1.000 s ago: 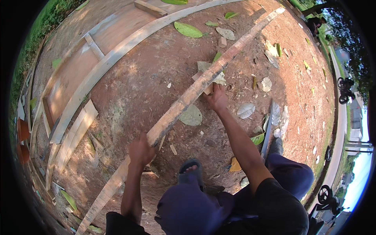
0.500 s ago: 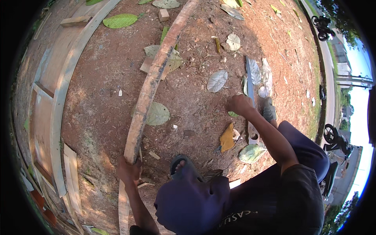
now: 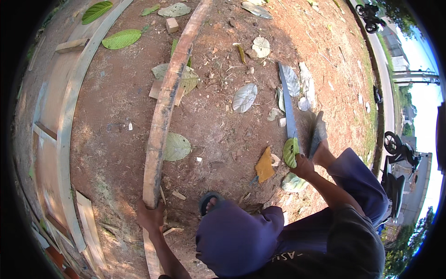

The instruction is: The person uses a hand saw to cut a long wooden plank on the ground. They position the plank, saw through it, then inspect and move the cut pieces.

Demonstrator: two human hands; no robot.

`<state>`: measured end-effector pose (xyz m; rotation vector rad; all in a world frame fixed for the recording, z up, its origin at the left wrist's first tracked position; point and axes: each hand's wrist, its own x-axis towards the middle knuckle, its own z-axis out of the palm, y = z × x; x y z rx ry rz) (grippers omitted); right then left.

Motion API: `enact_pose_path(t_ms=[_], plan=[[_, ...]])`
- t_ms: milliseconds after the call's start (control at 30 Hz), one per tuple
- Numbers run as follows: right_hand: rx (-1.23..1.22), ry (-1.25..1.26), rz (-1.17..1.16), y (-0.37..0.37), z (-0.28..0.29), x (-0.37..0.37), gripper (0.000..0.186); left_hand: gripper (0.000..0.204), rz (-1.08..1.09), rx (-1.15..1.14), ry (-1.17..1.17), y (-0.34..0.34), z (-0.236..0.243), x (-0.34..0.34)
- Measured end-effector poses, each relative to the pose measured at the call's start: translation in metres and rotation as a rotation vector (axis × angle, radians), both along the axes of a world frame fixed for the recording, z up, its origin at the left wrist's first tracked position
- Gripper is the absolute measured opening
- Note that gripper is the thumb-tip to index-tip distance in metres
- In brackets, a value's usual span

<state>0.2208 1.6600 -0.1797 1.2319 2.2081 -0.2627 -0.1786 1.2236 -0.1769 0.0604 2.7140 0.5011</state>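
Note:
My left hand (image 3: 151, 215) is closed around the near end of a long, rough wooden pole (image 3: 168, 100) with dark patches of bark. It runs away from me to the upper edge. On the right my right hand (image 3: 304, 167) is closed at the edge of a green leaf (image 3: 291, 152), which seems pinched in its fingers. This leaf lies across the near part of a handsaw (image 3: 287, 102), whose blade points away from me. Leaf and hand hide the saw's handle. A pale leaf (image 3: 294, 182) rests on the ground below that hand.
A wooden frame with panels (image 3: 69, 121) lies along the left, with loose boards (image 3: 90, 223) near it. Dry leaves (image 3: 245, 97) and a small wood block (image 3: 172, 25) dot the soil. My sandalled feet (image 3: 318, 135) are close to the saw and pole. Motorcycles (image 3: 399, 153) stand far right.
My right hand has come back toward me, from beside the blade to the saw's handle end, and the green leaf has moved with it. My right foot has shifted. The left hand keeps its grip.

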Motion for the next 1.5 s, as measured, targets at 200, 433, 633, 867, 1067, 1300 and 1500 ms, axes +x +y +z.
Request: enact_pose_path(t_ms=[200, 433, 633, 867, 1067, 1300, 1500], plan=[[0.049, 0.238, 0.27, 0.0, 0.009, 0.023, 0.056, 0.052, -0.003, -0.019, -0.052, 0.001, 0.002, 0.0], [-0.014, 0.61, 0.053, 0.022, 0.143, -0.114, 0.056, 0.054, -0.126, 0.041, 0.06, -0.009, -0.008, 0.001], [0.277, 0.945, -0.044, 0.079, 0.302, -0.194, 0.044, 0.068, -0.212, 0.207, 0.167, -0.002, 0.007, -0.011], [-0.362, 1.302, -0.015, 0.078, 0.29, -0.233, 0.051, 0.062, -0.327, 0.383, 0.1, 0.118, 0.099, -0.101], [-0.873, 1.289, -0.245, 0.044, 0.139, -0.291, 0.042, 0.067, -0.58, -0.042, -0.216, 0.209, 0.059, -0.183], [-0.773, 1.196, -0.027, 0.035, 0.032, -0.292, 0.038, 0.072, -0.3, 0.008, -0.229, 0.244, 0.031, -0.161], [-0.844, 1.163, 0.138, 0.049, 0.023, -0.284, 0.04, 0.071, 0.151, 0.234, -0.205, 0.268, -0.002, -0.136]])
